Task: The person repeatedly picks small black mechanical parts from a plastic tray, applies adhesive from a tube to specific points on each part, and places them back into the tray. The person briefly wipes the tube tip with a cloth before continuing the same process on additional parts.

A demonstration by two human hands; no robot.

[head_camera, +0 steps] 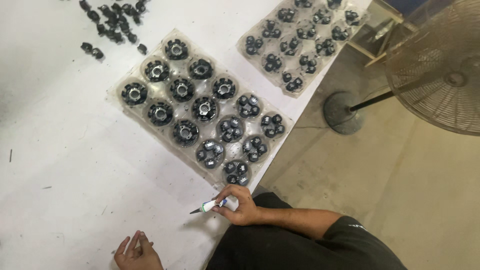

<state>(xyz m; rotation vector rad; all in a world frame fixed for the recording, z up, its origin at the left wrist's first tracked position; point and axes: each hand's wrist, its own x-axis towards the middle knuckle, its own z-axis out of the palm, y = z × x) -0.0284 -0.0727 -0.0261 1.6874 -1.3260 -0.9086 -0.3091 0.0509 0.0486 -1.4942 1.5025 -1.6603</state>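
Observation:
My right hand (240, 204) is shut on a small white tube with a dark pointed tip (212, 205), held just above the white table (65, 150) near its edge. The tip points left. Just beyond it lies a clear plastic tray (116, 86) whose round pockets hold black parts: ring-shaped pieces with metal centres (181, 89) on the left, clusters of small black pieces (230, 129) on the right. My left hand (135, 253) rests on the table at the bottom edge, fingers apart, holding nothing.
A second clear tray (361, 19) of small black pieces lies at the top right of the table. Loose black parts (112, 20) are scattered at the top left. A standing fan (440, 65) with a round base (342, 112) stands on the floor to the right.

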